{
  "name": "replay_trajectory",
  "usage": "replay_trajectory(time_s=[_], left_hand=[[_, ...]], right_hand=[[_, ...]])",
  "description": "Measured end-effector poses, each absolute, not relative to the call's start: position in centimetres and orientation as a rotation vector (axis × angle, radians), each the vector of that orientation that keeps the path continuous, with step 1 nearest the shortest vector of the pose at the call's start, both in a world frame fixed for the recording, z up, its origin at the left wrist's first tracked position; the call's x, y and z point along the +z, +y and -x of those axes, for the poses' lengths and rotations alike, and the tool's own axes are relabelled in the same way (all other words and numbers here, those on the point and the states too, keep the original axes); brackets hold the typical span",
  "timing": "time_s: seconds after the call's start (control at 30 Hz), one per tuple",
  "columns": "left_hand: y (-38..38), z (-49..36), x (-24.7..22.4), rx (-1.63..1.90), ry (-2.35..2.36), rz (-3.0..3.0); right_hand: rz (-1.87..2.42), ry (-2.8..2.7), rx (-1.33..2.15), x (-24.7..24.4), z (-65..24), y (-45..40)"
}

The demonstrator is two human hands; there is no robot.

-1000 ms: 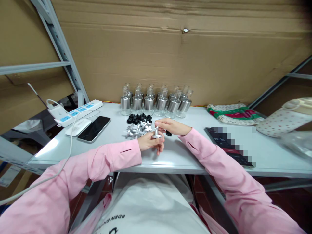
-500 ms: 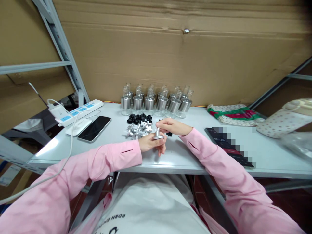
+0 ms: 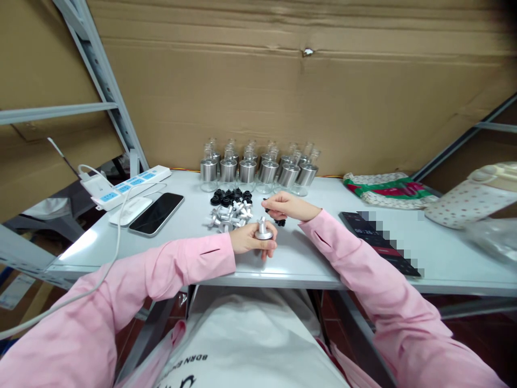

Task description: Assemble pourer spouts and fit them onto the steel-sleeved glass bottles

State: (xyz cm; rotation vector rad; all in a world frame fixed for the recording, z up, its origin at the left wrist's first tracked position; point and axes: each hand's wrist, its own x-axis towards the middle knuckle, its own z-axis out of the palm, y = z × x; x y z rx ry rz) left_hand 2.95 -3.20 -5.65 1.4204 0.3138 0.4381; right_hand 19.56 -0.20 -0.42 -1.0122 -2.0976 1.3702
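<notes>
Silver-coloured metal part, flat-based with a narrow stem, is sitting in the left hand above the near edge of the pale surface. The hands are working apart. Thumb and fingers of the left are clamping the part around its wide base, and its stem is pointing upward; this grip appears to be leaving the stem exposed on the side facing the right hand. The right hand is hovering just beyond, its fingertips bunching near one another; dark bits are showing beside them, but whether they are gripping anything cannot be told. Small black pieces are lying partly hidden beneath it.

Loose silver parts are lying in a heap just beyond the left hand, and black caps are forming a separate cluster directly behind. Like is lying with like, presumably so that each kind is remaining easy to find and within reach. Glass bottles with metal sleeves are standing in rows toward the cardboard, seemingly to be leaving the near area free for handling. A phone and a power strip are resting at the left, outside the working area.
</notes>
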Motion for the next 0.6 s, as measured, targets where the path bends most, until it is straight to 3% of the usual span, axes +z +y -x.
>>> replay_trajectory(time_s=[0.33,0.6], left_hand=[[-3.3,-2.9,-5.4,0.436,0.323,-1.434],[-3.3,-2.9,-5.4,0.441,0.324,-1.440]], right_hand=[[0.972,-1.865,1.358,-0.1,-22.3,1.4],[1.194,-1.957,1.226,0.4,-23.8,2.0]])
